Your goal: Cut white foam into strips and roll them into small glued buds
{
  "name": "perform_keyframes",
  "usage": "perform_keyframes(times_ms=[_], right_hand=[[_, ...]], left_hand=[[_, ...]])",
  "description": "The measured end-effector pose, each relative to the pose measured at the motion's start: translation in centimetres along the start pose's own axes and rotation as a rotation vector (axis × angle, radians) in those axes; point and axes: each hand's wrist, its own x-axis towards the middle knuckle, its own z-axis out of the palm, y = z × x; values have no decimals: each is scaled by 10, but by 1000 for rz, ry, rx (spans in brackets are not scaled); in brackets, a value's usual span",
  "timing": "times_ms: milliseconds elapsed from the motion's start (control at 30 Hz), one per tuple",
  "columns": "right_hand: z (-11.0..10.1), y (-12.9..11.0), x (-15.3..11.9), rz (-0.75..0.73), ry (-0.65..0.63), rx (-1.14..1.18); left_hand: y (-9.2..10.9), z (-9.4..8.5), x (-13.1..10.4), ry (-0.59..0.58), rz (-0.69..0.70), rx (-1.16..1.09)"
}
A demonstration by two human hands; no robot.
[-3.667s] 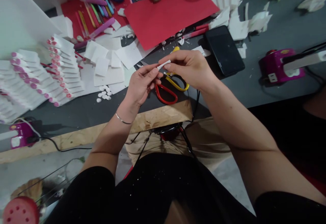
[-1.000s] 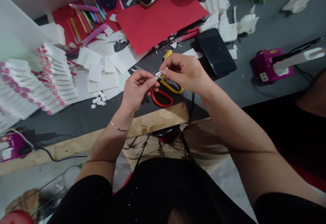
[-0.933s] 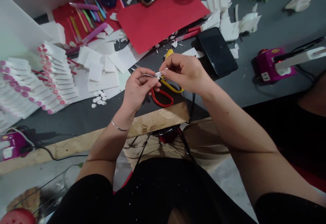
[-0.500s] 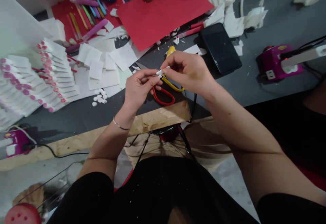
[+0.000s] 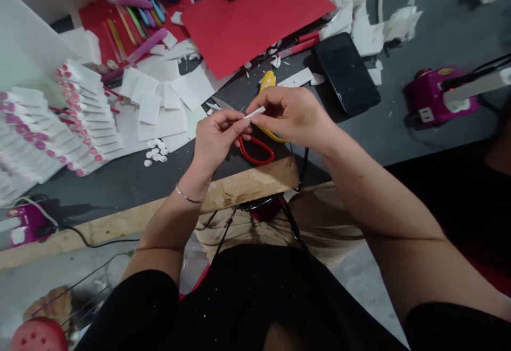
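Observation:
A small narrow white strip (image 5: 254,113) is pinched between the fingertips of both hands. My left hand (image 5: 219,135) closes on its left end, and my right hand (image 5: 293,114) on its right part. Beneath and beside the fingers lie scissors with a red handle (image 5: 256,153) and a yellow handle (image 5: 272,136), partly covered by my hands. Several small white pieces (image 5: 157,152) sit left of my left hand. White paper squares (image 5: 150,107) lie beyond them.
Red paper (image 5: 255,18) lies at the back, with a black phone (image 5: 347,74) to the right. Rows of pink-tipped white rolls (image 5: 85,111) fill the left. Purple power blocks (image 5: 435,98) (image 5: 30,223) stand at both sides. A wooden edge (image 5: 255,180) borders the table.
The white strip has turned and now shows longer and slanted between the fingertips. My right hand's fingers have shifted slightly left and down; my left hand has barely moved.

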Motion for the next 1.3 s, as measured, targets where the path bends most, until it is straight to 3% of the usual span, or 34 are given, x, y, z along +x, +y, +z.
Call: perform_keyframes(times_ms=[467,833,1133,1300], right_hand=[[3,7,1,31,0,21],[-2,8,1,-177,-80,-63],[0,11,-5,10,-37,146],[-6,9,-6,15,-80,88]], left_hand=[[3,-1,2,-84,-81,-48],[2,-4,4,-102,-144,-69],[9,4,-12,14,138,237],[13,6,-16,30,197,347]])
